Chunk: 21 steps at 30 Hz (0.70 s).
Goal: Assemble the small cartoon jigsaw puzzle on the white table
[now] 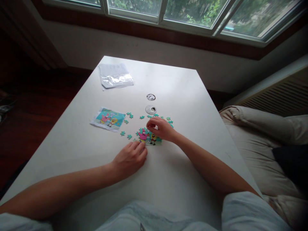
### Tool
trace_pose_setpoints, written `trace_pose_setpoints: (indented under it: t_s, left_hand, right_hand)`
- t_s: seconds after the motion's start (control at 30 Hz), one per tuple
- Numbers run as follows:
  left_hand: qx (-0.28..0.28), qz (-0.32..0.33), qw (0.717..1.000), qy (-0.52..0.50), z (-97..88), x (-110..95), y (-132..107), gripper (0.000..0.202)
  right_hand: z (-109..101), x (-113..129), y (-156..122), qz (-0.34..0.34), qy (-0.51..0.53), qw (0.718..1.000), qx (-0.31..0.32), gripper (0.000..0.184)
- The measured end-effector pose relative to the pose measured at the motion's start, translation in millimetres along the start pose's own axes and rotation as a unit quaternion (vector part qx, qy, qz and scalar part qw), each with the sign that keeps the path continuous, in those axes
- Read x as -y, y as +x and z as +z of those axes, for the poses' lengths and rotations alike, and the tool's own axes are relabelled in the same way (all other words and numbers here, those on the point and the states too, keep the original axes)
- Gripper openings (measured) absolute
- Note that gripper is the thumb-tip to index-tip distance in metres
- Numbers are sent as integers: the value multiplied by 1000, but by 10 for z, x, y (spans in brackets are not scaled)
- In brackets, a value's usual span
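Note:
A partly joined jigsaw puzzle (pixel 142 136) with pink and yellow cartoon figures on a green ground lies on the white table. Above its upper right part is my right hand (pixel 161 128), fingers curled in a pinch. Anything between those fingertips is too small to make out. My left hand (pixel 131 159) rests at the puzzle's lower left edge, its fingers bent and close together, tips hidden from view. Several loose green puzzle pieces (pixel 122 133) are scattered left of the puzzle, and more pieces (pixel 170 122) lie beyond and right of my right hand.
A picture sheet (pixel 109 119) with the same figures lies left of the pieces. Farther back are a clear plastic bag with papers (pixel 115 76) and two round table inserts (pixel 150 109). A beige sofa (pixel 255 144) stands along the right, windows (pixel 192 12) beyond.

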<state>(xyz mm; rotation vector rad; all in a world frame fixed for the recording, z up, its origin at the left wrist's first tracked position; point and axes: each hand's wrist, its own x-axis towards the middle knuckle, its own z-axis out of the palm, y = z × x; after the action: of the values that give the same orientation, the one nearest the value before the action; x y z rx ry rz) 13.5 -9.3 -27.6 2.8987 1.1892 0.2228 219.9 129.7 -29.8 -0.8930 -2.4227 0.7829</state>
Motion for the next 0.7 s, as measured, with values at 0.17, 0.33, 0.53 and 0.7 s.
trace_pose_setpoints:
  t_s: [0.17,0.33,0.53,0.7]
  left_hand:
    - [-4,-2,1000,-2,-49,35,40,15]
    - [0,-63,998,20,-170,236,66,12]
    - [59,-161,985,2,-203,605,59,22]
    - [52,-133,988,-61,-145,866,115,20]
  right_hand:
    - [11,-9,-290,-11,-70,997,-16,10]
    - [73,23,-464,-19,-129,991,-6,20]
    - [94,56,-533,-27,-170,985,20,32]
    - [113,97,-577,-51,-187,981,20,29]
